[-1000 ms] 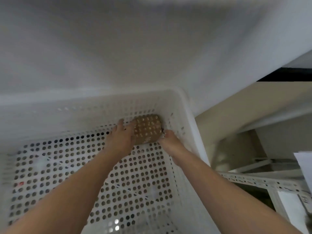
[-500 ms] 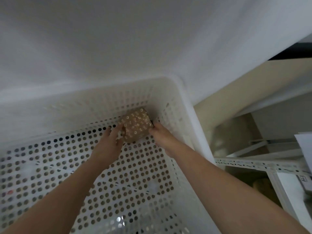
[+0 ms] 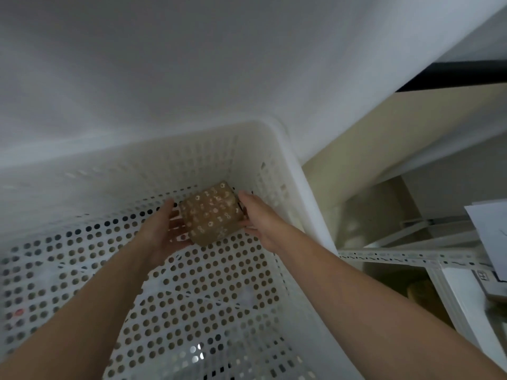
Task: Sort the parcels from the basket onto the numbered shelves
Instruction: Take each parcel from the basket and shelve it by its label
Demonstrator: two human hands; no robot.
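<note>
A small brown parcel [image 3: 212,213] with pale number marks lies in the far right corner of the white perforated basket [image 3: 299,182]. My left hand [image 3: 164,233] cups the parcel's left side from below, palm up, fingers straight. My right hand [image 3: 256,218] presses against the parcel's right side, its fingers reaching along the far edge. The parcel sits between both palms, just above the basket floor. No other parcel shows in the basket.
A white wall [image 3: 192,64] rises right behind the basket. To the right stands a white metal shelf frame [image 3: 406,256] with a slotted rail, and a sheet of paper [image 3: 491,234] hangs at its right edge. A brown object [image 3: 419,293] lies low inside the shelf.
My left hand has turned from lying over the parcel to cupping it from the left and below. The parcel has tipped and come slightly toward me between both hands.
</note>
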